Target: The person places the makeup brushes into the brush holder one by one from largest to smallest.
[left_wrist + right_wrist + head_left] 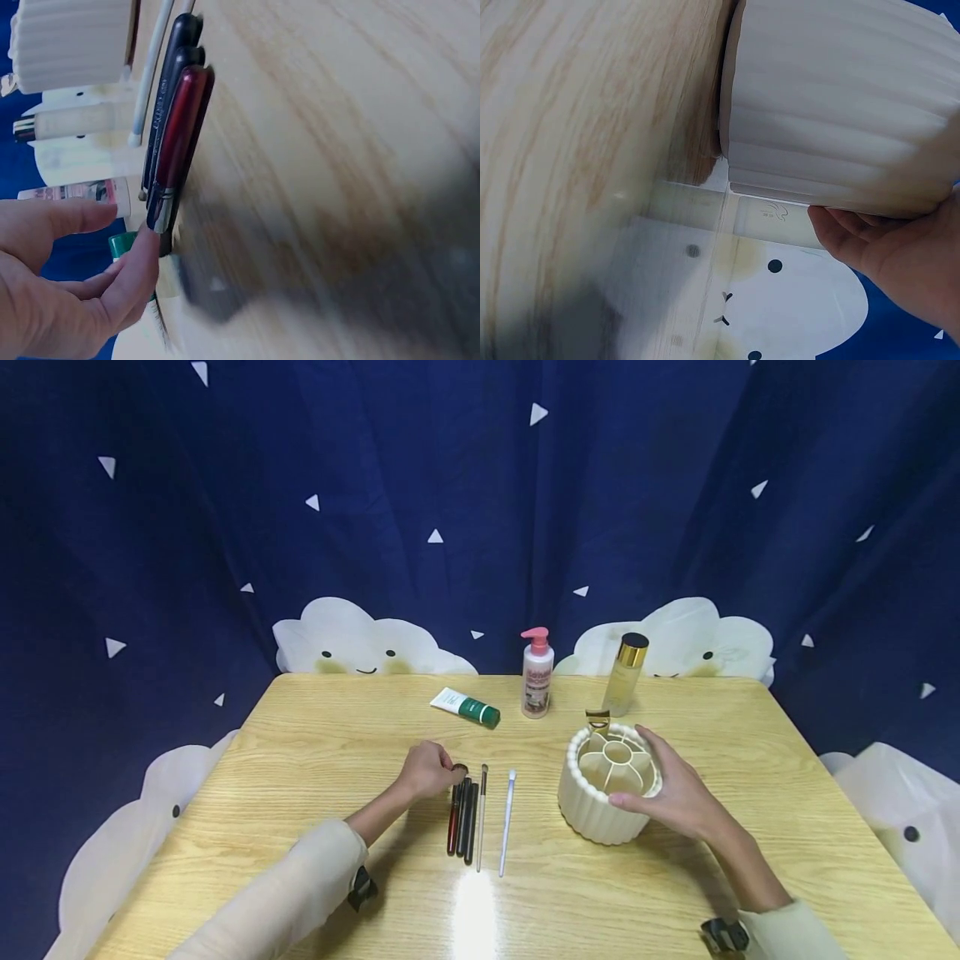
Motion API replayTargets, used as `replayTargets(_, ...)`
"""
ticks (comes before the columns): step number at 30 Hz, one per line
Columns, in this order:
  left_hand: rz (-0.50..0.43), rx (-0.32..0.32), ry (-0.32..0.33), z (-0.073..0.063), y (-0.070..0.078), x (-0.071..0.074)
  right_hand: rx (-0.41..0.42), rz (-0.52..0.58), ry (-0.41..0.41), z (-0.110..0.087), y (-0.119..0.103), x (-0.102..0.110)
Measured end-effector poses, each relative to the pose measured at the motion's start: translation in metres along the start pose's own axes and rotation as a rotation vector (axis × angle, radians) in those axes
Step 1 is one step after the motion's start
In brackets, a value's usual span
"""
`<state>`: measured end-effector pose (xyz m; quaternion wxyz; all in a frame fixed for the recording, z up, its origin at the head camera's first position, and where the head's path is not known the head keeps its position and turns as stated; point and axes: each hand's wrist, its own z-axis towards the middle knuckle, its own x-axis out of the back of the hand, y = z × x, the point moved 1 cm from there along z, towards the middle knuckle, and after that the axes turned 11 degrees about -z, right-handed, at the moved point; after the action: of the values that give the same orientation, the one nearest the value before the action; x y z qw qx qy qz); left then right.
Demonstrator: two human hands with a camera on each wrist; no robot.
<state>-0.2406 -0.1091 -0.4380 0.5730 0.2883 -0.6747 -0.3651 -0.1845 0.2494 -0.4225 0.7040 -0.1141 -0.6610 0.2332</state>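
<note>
In the head view my left hand (427, 770) is at the far end of a makeup brush with a dark red handle (453, 827). Its fingertips reach the brush's metal collar in the left wrist view, while the thumb stands apart. Beside that brush lie black-handled sticks (466, 822), a thin white-handled brush (481, 827) and a pale lilac brush (507, 827). My right hand (675, 789) grips a white ribbed round organizer (600, 814), thumb over the near rim and fingers along its far side. Divided compartments show inside, and a gold piece (597, 720) sticks up at its back rim.
A green and white tube (467, 707) lies behind the brushes. Toward the table's back edge stand a pump bottle with a pink top (537, 681) and a gold-capped bottle (624, 681), close behind the organizer. A dark blue curtain (480, 485) hangs beyond the wooden table (315, 727).
</note>
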Motion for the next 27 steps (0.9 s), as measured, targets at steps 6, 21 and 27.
replayTargets(6, 0.037, 0.076, -0.028, -0.006, -0.005, -0.004, -0.001, 0.004, -0.003, 0.0, -0.001, 0.0)
replayTargets(21, 0.039, 0.052, 0.027, -0.007, -0.009, -0.014, -0.006, -0.005, -0.015, 0.0, -0.001, 0.001)
replayTargets(27, 0.034, 0.055, 0.016, -0.003, -0.01, -0.016, -0.008, -0.002, -0.019, 0.001, -0.001, 0.001)
